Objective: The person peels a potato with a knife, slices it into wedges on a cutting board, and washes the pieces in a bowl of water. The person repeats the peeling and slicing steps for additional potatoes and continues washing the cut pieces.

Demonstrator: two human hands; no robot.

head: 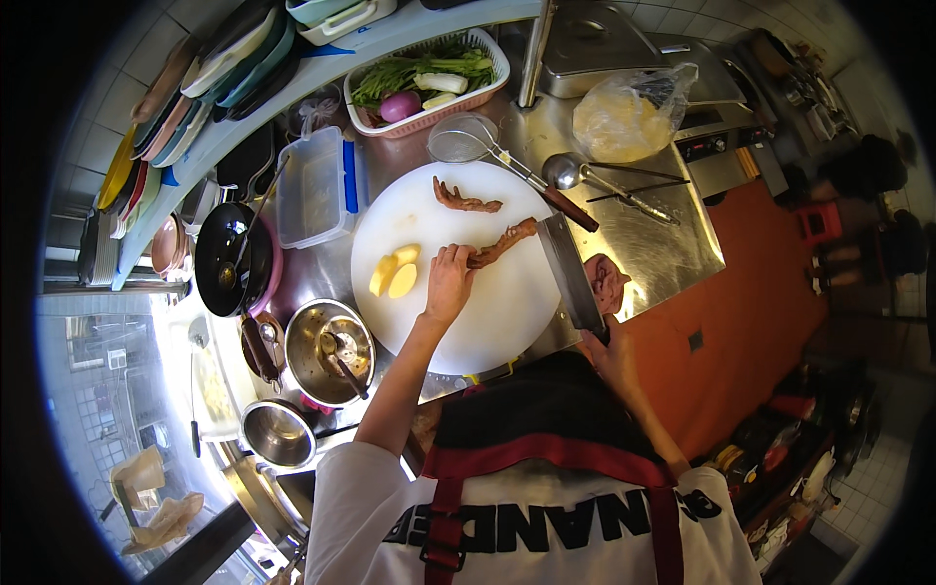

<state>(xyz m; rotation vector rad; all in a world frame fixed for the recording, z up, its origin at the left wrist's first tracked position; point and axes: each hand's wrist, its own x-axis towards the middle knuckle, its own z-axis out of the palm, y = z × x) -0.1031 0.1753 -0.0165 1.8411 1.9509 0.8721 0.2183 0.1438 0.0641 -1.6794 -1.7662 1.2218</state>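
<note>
On a round white cutting board (482, 322) lies a strip of reddish-brown meat (506, 243). My left hand (449, 281) holds its near end down with the fingertips. My right hand (610, 351) grips the handle of a cleaver (570, 274), whose broad blade lies across the board's right edge, by the strip's far end. A second piece of meat (468, 199) rests higher on the board. Several pale yellow slices (402, 281), perhaps potato or ginger, sit left of my left hand. Another piece of meat (606, 284) lies on the steel counter, right of the blade.
Behind the board are a mesh strainer (463, 139), a ladle (563, 171) and a vegetable basket (500, 67). A plastic container (313, 190), black pan (219, 256) and steel bowls (296, 365) stand left. A plastic bag (621, 128) sits at the back right. People stand at the far right.
</note>
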